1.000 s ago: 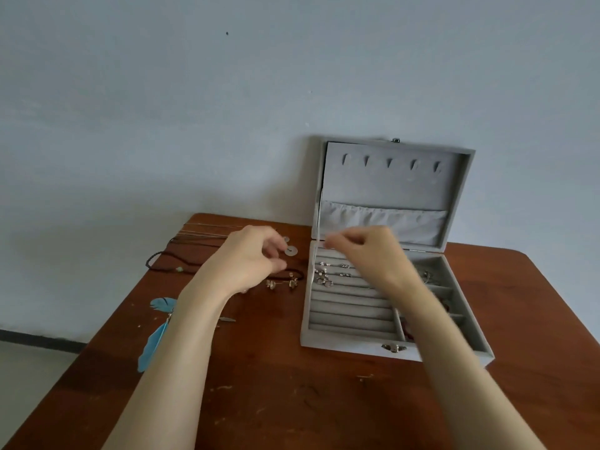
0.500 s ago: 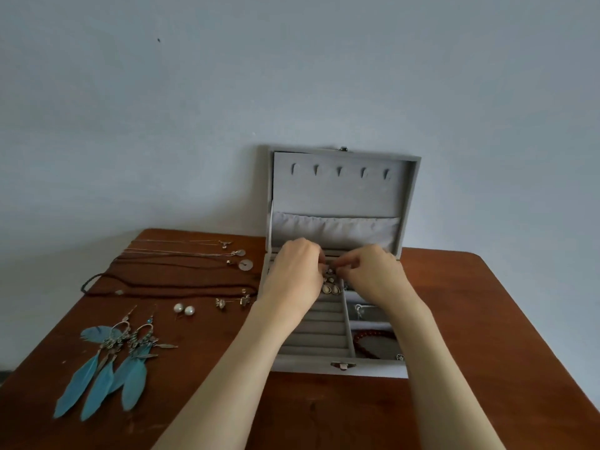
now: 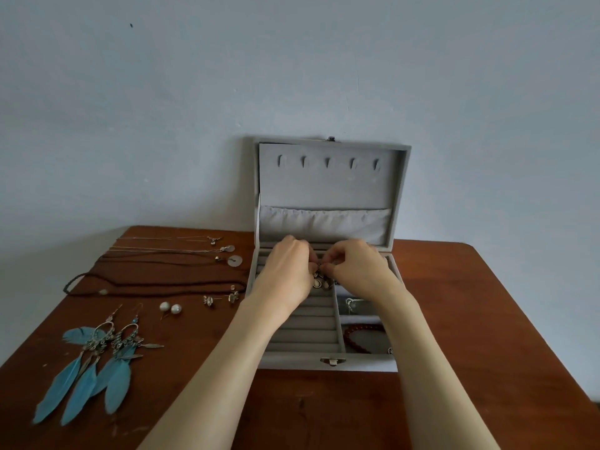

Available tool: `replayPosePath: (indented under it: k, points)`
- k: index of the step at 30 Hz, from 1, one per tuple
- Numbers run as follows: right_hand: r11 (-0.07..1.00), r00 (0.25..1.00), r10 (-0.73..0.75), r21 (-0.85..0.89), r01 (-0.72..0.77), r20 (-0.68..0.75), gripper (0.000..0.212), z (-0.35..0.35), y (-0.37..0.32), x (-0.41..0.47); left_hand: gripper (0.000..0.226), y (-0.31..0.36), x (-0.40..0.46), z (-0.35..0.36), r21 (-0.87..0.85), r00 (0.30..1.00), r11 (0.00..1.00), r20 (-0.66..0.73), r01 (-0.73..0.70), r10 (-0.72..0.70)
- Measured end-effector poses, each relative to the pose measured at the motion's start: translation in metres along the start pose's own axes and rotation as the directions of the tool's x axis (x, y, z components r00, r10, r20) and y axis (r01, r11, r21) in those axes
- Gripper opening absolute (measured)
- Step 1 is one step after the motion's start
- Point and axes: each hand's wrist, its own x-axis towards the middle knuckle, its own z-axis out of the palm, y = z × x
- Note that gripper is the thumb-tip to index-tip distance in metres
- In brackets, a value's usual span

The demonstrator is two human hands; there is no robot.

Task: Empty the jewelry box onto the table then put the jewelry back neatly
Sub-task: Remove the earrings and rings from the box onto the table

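The grey jewelry box [image 3: 328,360] stands open on the brown table [image 3: 487,319], lid upright against the wall. My left hand [image 3: 287,274] and my right hand [image 3: 358,271] meet over the ring rolls at the back of the box. Both pinch a dangling metal earring piece [image 3: 321,280] between their fingertips. A red bead bracelet [image 3: 357,332] and a small silver piece [image 3: 350,303] lie in the right compartments.
Left of the box lie blue feather earrings [image 3: 87,368], two pearl studs [image 3: 170,308], a small pair of metal earrings [image 3: 220,298], dark cord necklaces [image 3: 156,282] and thin chains with pendants [image 3: 227,251]. The wall rises right behind the table.
The view swung left over the second, bringing the feather earrings into sight. My left hand moved from the table's jewelry to the box, where both hands now hold the earring piece.
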Motion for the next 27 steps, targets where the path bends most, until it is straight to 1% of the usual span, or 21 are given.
replayPosePath:
  k: [2,4,10,12,14,18,20,23,25,27]
  points:
    - [1.000,1.000,0.005,0.012,-0.005,0.025,0.029,-0.002,0.001,0.000,0.017,0.001,-0.001,-0.003,-0.035,1.000,0.999,0.004,-0.004,0.004]
    - [1.000,0.999,0.005,0.019,-0.006,0.040,0.029,-0.002,0.002,0.000,0.018,0.000,-0.001,-0.005,-0.072,1.000,0.997,-0.009,-0.015,0.014]
    - [0.999,1.000,-0.014,0.031,0.013,0.019,0.026,-0.003,0.000,-0.002,0.019,-0.004,-0.001,-0.004,-0.210,1.000,0.978,-0.010,0.003,-0.005]
    - [0.998,1.000,-0.016,0.060,0.015,0.008,0.019,-0.006,0.000,-0.003,0.021,-0.006,-0.001,-0.005,-0.229,1.000,0.973,0.007,-0.011,0.013]
    - [0.996,0.999,-0.029,0.080,0.031,-0.018,0.006,-0.010,-0.002,-0.007,0.022,-0.009,0.000,-0.010,-0.241,0.999,0.970,0.020,-0.021,0.027]
    - [0.987,0.992,-0.106,0.112,0.112,-0.063,0.010,-0.015,-0.011,-0.010,0.020,-0.011,-0.001,-0.028,-0.257,0.998,0.965,0.028,-0.052,0.061]
    - [0.984,0.990,-0.120,0.127,0.128,-0.069,0.010,-0.017,-0.014,-0.011,0.018,-0.011,-0.004,-0.036,-0.256,0.998,0.965,0.019,-0.052,0.059]
    - [0.963,0.981,-0.181,0.191,0.190,-0.064,0.014,-0.023,-0.021,-0.017,0.012,-0.015,-0.012,-0.056,-0.309,0.999,0.951,-0.048,-0.031,0.018]
    - [0.946,0.968,-0.250,0.208,0.249,-0.022,0.011,-0.023,-0.033,-0.024,0.015,-0.023,-0.022,-0.076,-0.329,0.995,0.944,-0.097,-0.030,-0.003]
    - [0.932,0.945,-0.324,0.191,0.309,0.049,0.009,-0.015,-0.048,-0.032,0.016,-0.037,-0.038,-0.094,-0.295,0.994,0.956,-0.107,-0.004,-0.029]
